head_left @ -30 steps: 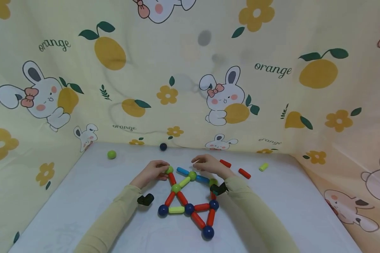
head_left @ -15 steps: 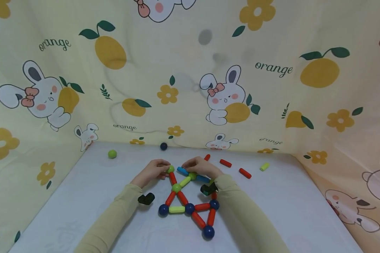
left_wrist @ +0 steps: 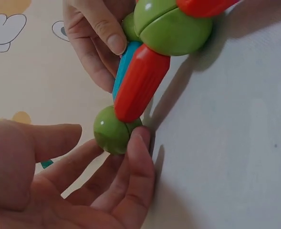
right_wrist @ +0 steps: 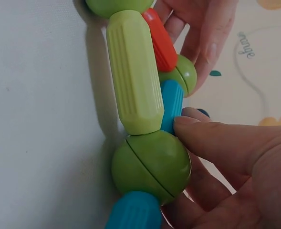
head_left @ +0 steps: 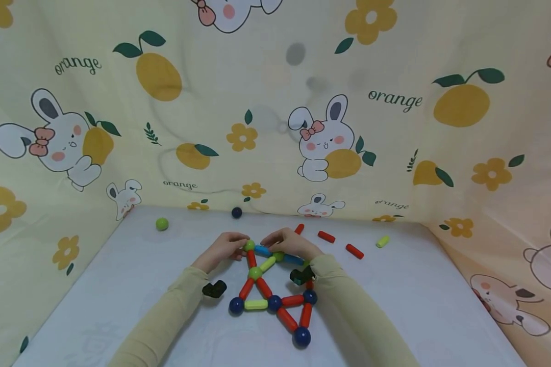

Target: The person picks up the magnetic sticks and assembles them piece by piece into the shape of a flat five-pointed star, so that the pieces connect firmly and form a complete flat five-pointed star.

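Magnetic sticks and balls form a joined frame on the table. My left hand (head_left: pixel 222 251) is at its far left corner, fingers curled against a green ball (left_wrist: pixel 110 130); the thumb stands apart from it. A red stick (left_wrist: pixel 142 83) joins this ball to another green ball (head_left: pixel 255 273). My right hand (head_left: pixel 295 243) pinches a blue stick (right_wrist: pixel 171 107) between thumb and fingers. This stick spans from the left-hand ball to a third green ball (right_wrist: pixel 152 164), where a light green stick (right_wrist: pixel 134 71) and a second blue stick (right_wrist: pixel 135 212) also meet.
Nearer me, the frame continues with dark blue balls (head_left: pixel 301 337) and red sticks (head_left: pixel 286 319). Loose red sticks (head_left: pixel 354 251) and a light green stick (head_left: pixel 383 241) lie far right. A loose green ball (head_left: pixel 162 224) and dark blue ball (head_left: pixel 236 212) sit near the patterned cloth (head_left: pixel 257 102).
My right hand has come left and down onto the blue stick. The left-hand green ball has shifted slightly right, and the gap between it and the blue stick has closed.
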